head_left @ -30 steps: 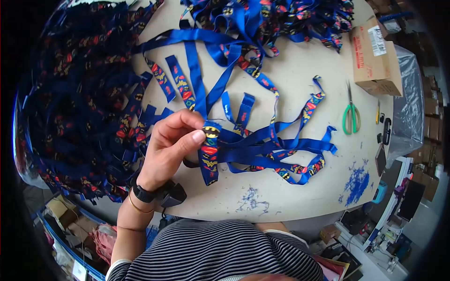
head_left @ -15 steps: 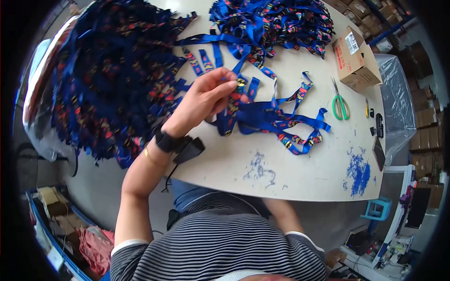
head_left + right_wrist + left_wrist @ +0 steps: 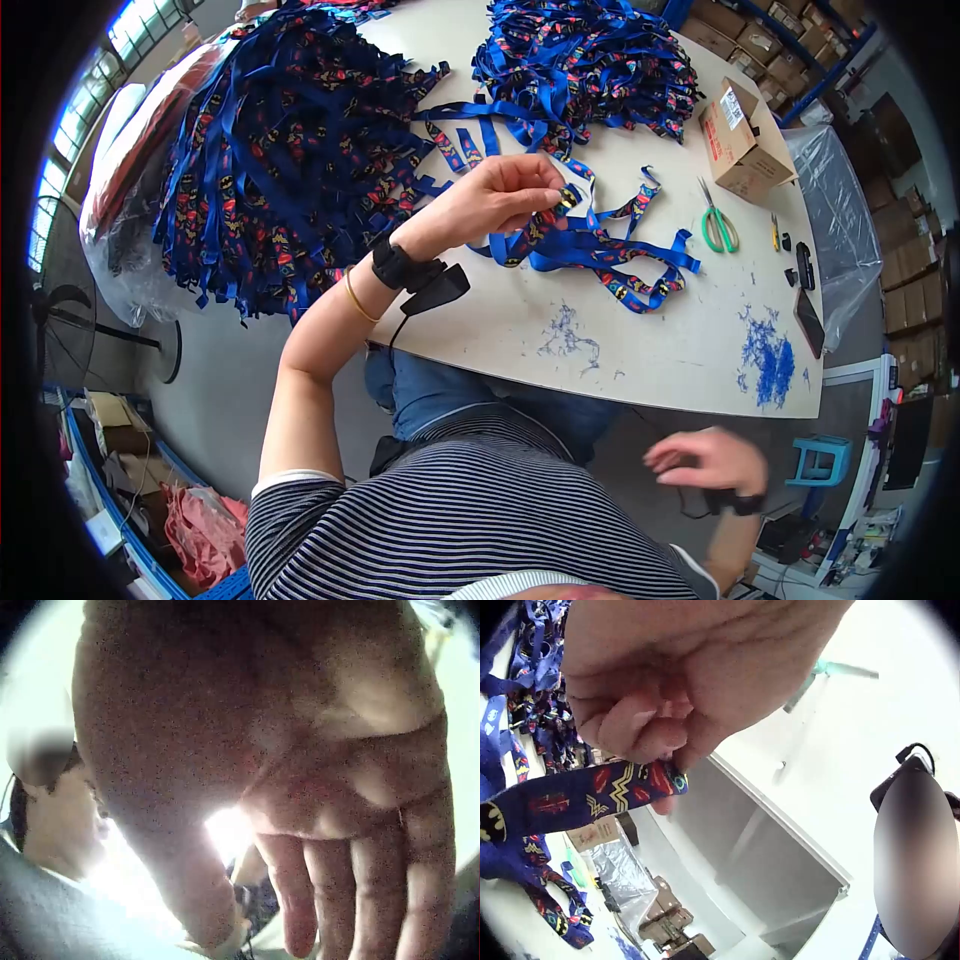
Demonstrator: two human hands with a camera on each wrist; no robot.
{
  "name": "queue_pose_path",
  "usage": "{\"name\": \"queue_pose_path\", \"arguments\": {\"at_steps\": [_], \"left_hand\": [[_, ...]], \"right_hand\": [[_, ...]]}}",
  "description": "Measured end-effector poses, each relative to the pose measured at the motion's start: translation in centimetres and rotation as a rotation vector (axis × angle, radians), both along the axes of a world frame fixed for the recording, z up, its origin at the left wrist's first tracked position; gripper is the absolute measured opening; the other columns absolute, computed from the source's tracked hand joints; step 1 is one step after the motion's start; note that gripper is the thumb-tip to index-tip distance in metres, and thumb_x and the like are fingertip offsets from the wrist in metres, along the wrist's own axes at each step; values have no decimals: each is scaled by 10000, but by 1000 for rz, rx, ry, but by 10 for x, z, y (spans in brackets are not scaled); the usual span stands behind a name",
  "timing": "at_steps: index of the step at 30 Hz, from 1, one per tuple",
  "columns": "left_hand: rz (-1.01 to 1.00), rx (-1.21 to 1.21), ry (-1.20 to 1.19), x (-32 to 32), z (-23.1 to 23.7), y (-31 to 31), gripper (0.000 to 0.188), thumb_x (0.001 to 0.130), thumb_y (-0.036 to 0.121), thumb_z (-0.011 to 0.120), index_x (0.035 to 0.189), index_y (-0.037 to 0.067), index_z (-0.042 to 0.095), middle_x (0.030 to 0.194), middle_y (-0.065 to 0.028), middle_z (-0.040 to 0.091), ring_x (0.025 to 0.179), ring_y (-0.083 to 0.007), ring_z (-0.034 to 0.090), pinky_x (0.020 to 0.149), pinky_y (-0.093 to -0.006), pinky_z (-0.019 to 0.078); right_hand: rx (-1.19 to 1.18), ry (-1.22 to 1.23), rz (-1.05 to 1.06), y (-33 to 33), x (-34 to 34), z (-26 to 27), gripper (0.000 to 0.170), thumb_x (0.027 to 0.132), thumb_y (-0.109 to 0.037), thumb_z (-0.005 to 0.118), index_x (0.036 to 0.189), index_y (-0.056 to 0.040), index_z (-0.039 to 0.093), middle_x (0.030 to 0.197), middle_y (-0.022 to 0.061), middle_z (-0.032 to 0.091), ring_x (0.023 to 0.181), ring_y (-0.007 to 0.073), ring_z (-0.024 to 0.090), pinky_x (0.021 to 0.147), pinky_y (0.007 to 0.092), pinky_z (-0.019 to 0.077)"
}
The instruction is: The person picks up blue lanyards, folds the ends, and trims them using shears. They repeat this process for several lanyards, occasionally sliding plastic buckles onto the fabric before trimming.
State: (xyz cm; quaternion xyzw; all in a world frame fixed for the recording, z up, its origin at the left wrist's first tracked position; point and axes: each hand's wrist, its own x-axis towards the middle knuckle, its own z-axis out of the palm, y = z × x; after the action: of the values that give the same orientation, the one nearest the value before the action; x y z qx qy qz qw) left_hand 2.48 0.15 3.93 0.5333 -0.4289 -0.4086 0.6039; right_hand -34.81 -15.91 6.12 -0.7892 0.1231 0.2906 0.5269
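Observation:
My left hand (image 3: 505, 200) pinches the end of a blue lanyard strap (image 3: 577, 799) between thumb and fingers, above the table. Comic-style emblems in red, yellow and black run along the strap's printed face. Below and beside that hand, more blue straps (image 3: 630, 255) lie loosely looped on the table. My right hand (image 3: 712, 462) is off the table's front edge, beside the body, and holds nothing. In the right wrist view its fingers (image 3: 375, 885) are extended, with the thumb apart from them.
A big heap of printed straps (image 3: 290, 160) hangs over the table's left edge; another pile (image 3: 590, 65) lies at the back. Green-handled scissors (image 3: 718, 230), a cardboard box (image 3: 745, 145) and a dark phone-like slab (image 3: 809, 322) are on the right. Blue thread scraps (image 3: 770, 360) litter the front right.
My right hand has come into view from below the table edge. My left hand, still pinching the strap, appears farther right and higher as the head view has shifted.

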Motion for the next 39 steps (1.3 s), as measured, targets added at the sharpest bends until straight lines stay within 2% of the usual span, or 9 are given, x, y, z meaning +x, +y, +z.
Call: {"name": "queue_pose_path", "arguments": {"at_steps": [2,5,8,9,11,16,21,31,39], "left_hand": [[-78,-6,-35,-7,8,-4,100,958,163,539,982,77,582,746,16,639,494,21,368,426,-143,268],[-171,-38,-44,-16,16,-13,89,951,153,551,969,74,590,752,13,638,503,18,373,432,-151,276],[-172,-50,-72,-20,22,-21,91,944,148,564,957,64,595,729,51,586,543,15,377,464,-163,290],[-166,-43,-69,-19,23,-23,95,942,151,569,953,60,593,720,62,565,550,14,378,472,-163,290],[-158,-17,-37,-17,23,-26,100,940,156,575,951,58,592,714,69,543,559,11,376,482,-164,290],[-84,38,-78,-12,19,-37,111,937,156,579,957,48,593,743,57,557,617,6,446,514,-162,334],[-61,81,-20,-11,7,-46,122,930,151,586,958,33,595,782,44,577,701,-8,523,564,-159,390],[11,92,7,-14,-12,-41,139,921,152,602,990,31,602,810,54,572,710,-12,512,600,-160,404],[17,117,143,-13,-23,-38,134,917,159,610,998,53,610,817,67,575,697,11,490,578,-150,372]], "right_hand": [[-209,-195,-34,-11,17,56,266,770,-88,719,1019,-23,649,930,96,674,789,166,666,717,278,513],[-243,-685,-214,-33,60,75,117,770,15,629,884,-12,638,820,87,668,690,167,626,670,274,494],[-412,-881,-315,-35,140,59,194,791,-2,636,985,-4,627,888,46,654,756,110,590,708,237,464],[-352,-902,-256,-40,163,51,261,790,-52,673,1042,-12,619,942,38,650,796,100,580,730,233,459],[-177,-845,-189,-49,196,30,290,806,-144,706,1047,-12,615,949,38,650,790,98,581,722,237,462],[-31,-780,-175,-56,226,7,189,856,-170,671,921,2,626,797,21,634,716,86,569,678,242,464],[-30,-783,-166,-64,229,0,166,876,-148,643,853,13,614,722,28,616,650,90,562,627,238,463],[-167,-839,-121,-70,234,-10,131,869,-104,638,849,21,608,722,50,628,634,103,580,611,244,471],[-32,-735,-176,-68,239,-20,140,873,-117,635,923,7,596,807,35,633,712,87,572,679,238,467]]}}
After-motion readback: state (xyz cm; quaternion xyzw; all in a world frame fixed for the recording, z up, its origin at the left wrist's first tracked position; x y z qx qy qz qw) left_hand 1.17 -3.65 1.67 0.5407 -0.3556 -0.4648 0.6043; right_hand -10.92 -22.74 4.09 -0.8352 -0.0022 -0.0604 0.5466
